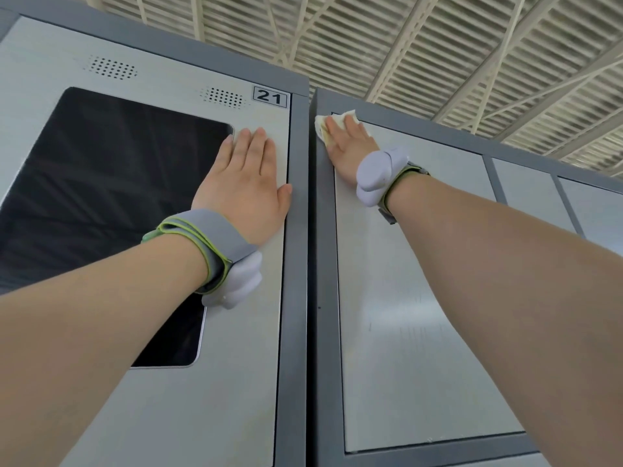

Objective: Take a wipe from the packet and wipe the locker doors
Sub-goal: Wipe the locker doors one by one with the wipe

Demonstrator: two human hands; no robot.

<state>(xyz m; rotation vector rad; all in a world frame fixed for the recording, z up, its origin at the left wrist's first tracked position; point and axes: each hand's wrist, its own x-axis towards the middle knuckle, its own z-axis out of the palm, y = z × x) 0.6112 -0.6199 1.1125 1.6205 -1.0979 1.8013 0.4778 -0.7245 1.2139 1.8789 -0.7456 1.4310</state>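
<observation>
Finds the wipe (pixel 323 129) in the upper middle of the frame, bunched against the top left corner of the right-hand locker door (pixel 421 298) and touching the grey frame beside it. Looks thin, limp and very light, probably damp. Should fold and drag easily, cling a little to smooth metal, and tear only if snagged on an edge. Needs no pinch: best worked as here, spread under flat fingers and palm so pressure reaches the panel, or else lifted by a loose corner poking past the fingertips.

Shows the right hand (pixel 347 143) laid over it, fingers straight and together, pressing it to the door and curled round nothing. Shows the left hand (pixel 246 183) left of centre, flat and relaxed, holding nothing, resting on the door numbered 21 (pixel 242 348) just beside the dark glass panel (pixel 101 197); probably steadies the reach.

Shows a grey wristband (pixel 205 244) with a pale pod on each wrist. Shows no packet in view. Takes in a slatted ceiling (pixel 438 45) across the top of the frame.
</observation>
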